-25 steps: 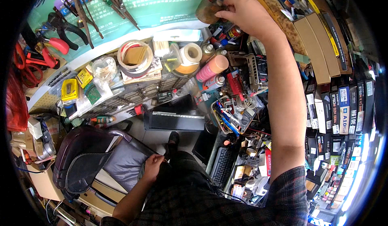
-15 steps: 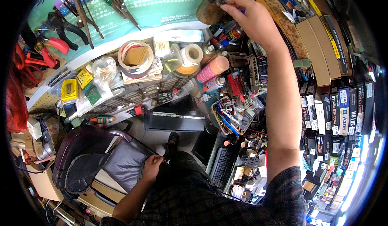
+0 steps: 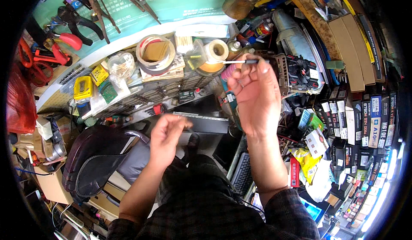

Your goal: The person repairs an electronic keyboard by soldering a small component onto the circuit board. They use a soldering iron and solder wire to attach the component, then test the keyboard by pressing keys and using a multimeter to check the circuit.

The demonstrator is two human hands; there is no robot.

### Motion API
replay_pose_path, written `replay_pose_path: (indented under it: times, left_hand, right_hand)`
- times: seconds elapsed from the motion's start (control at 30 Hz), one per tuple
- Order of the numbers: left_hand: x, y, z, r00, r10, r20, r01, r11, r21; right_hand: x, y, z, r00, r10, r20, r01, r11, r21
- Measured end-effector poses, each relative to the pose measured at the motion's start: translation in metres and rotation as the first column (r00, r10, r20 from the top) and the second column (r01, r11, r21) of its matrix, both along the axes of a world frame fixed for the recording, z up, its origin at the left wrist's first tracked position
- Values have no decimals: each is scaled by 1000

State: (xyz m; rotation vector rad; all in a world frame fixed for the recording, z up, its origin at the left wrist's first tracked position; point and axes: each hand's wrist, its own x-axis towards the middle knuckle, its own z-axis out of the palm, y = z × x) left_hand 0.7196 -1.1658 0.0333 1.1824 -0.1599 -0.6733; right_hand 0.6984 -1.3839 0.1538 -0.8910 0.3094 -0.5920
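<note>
My right hand (image 3: 261,96) is raised over the right of the middle, palm turned up. Its thumb and forefinger pinch a slim screwdriver (image 3: 235,62) with a thin silver shaft pointing left and a dark handle partly hidden by the fingers. My left hand (image 3: 166,137) is lifted in front of the black box-like case (image 3: 206,124), its fingers curled together. Whether anything small is between those fingertips I cannot make out. Just beyond the screwdriver tip stands a white tape roll (image 3: 216,51). The brown tool jar (image 3: 239,6) is farther back.
A shelf ahead carries tape rings (image 3: 148,66), cotton swabs (image 3: 184,42) and a yellow case (image 3: 83,87). Pliers (image 3: 75,25) hang at the far left. An office chair (image 3: 92,163) is at left, a keyboard (image 3: 241,173) at right. Boxes (image 3: 365,120) are stacked far right.
My right hand has come back from the tool jar toward me, now with the screwdriver showing in it. The left hand has risen from beside my leg and moved forward.
</note>
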Motion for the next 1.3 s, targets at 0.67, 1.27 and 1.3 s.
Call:
replay_pose_path:
  times: [0.67,1.27,1.3]
  left_hand:
    - [14,-69,81,992,122,44,-102,943,-317]
    - [11,-72,73,991,130,34,-108,923,-370]
    - [11,-73,73,991,132,37,-109,923,-368]
  right_hand:
    - [-35,25,-32,996,54,70,-51,998,-42]
    - [-40,31,-49,999,-47,24,46,999,10]
    - [-41,32,-50,998,-51,28,51,999,10]
